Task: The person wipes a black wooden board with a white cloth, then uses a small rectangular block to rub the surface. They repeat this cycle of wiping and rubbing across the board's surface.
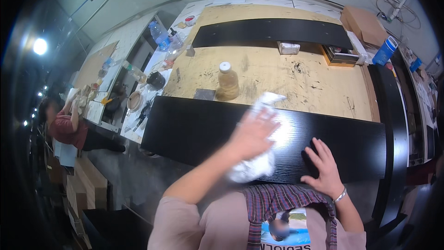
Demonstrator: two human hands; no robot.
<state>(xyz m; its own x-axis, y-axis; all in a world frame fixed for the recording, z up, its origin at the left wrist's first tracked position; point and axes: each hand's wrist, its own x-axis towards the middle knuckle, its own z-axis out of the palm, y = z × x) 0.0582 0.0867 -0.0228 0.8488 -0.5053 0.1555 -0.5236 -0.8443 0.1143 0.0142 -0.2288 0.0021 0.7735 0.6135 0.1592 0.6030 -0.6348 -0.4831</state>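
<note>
A long, glossy black board (185, 122) with faint wood grain lies across the near side of the table in front of me. My left hand (254, 134) presses on a crumpled white cloth (252, 169) over the board's middle. Its fingers are stretched out, slightly blurred, and the cloth sticks out beyond them and below the palm. To the right, my right hand (324, 170) rests with fingers spread near the board's front edge, holding nothing. Bright light reflects off the surface between the two hands. Behind the board stands a clear bottle (228, 83) with a white cap and yellowish contents.
Another black board (273, 32) lies raised at the back, near a small wrapped block (289, 48). A black panel (391, 143) stands along the right. Bottles, including a blue-labelled one (159, 36), and a dark cup (156, 80) line the left. A person (69, 125) stands far left.
</note>
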